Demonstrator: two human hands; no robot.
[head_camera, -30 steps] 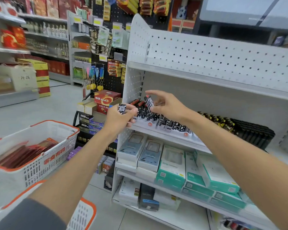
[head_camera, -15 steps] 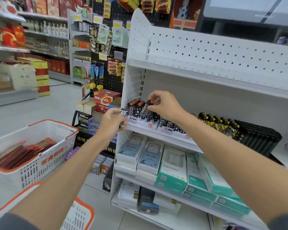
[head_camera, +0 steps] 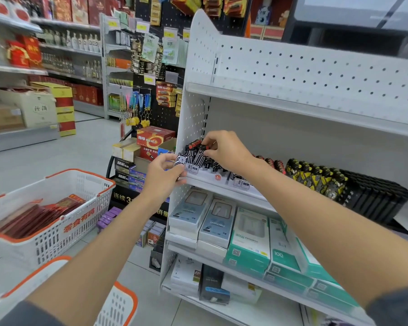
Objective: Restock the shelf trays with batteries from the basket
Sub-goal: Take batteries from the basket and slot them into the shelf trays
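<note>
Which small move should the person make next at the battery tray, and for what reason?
Probably the right hand should press the battery pack it pinches fully down into the white tray and release it. This pack looks tilted among the other packs, not clearly seated, and the left hand holds another pack ready beside the tray's left end.

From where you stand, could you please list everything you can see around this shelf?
tray packs: several, black-and-white with red caps, in white tray on middle shelf
loose pack: one, black-and-white, at tray's left end
yellow-black packs: one row, right of tray
black packs: one row, far right
baskets: two, white with orange rims, lower left
red packets: several, in farther basket
boxes: many, grey and teal, lower shelves
left hand: holds loose pack
right hand: pinches one of the tray packs
</note>
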